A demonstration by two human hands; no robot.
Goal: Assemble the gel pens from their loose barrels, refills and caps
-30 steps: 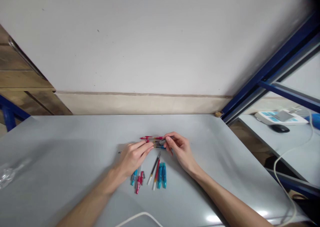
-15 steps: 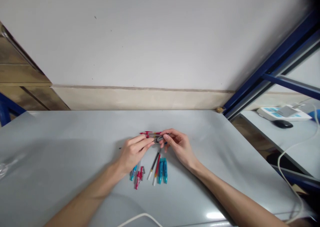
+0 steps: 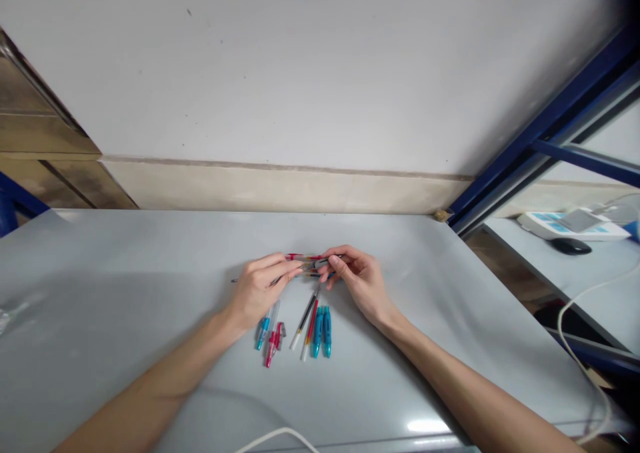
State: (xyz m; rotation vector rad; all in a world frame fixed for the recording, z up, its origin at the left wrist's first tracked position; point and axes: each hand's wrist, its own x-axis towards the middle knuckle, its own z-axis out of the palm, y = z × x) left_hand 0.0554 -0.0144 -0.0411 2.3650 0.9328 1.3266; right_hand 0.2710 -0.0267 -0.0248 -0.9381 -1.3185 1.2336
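My left hand (image 3: 260, 285) is closed in a pinch on a thin dark rod that looks like a pen refill (image 3: 275, 281); its dark end sticks out to the left behind the hand. Facing it, my right hand (image 3: 357, 276) grips a short dark grey pen part (image 3: 321, 263) between thumb and fingers. The fingertips of the two hands are a small gap apart. Below them lie a black refill (image 3: 306, 316), a red refill (image 3: 311, 323) and two teal pen parts (image 3: 323, 332). Red pen pieces (image 3: 295, 257) lie behind the hands, partly hidden.
Clear barrels with a blue tip (image 3: 263, 333) and a pink tip (image 3: 271, 352) lie on the grey table (image 3: 150, 320) below my left hand. A white cable (image 3: 277, 433) crosses the front edge. A black mouse (image 3: 570, 246) sits on another table to the right.
My left fingertips have drawn slightly left, away from the dark grey part, and more of the thin rod shows. The whole view has shifted a little. The loose pen parts lie as before.
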